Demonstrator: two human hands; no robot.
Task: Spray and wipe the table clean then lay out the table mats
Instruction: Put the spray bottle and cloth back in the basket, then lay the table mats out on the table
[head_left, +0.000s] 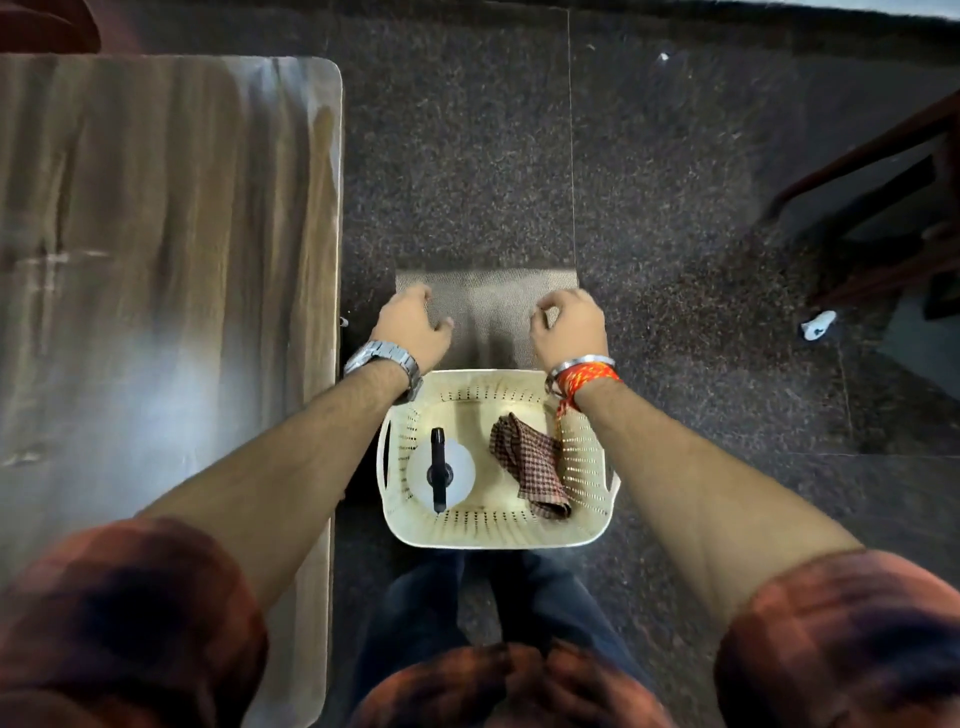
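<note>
Left hand (410, 323) and right hand (570, 326) grip the mats (488, 304), seemingly for laying out; next, swing them onto the table (156, 234)

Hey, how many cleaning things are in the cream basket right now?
2. A spray bottle stands in the left half of the basket; a checked cloth lies crumpled in the right half. The cloth could hide something small.
</note>
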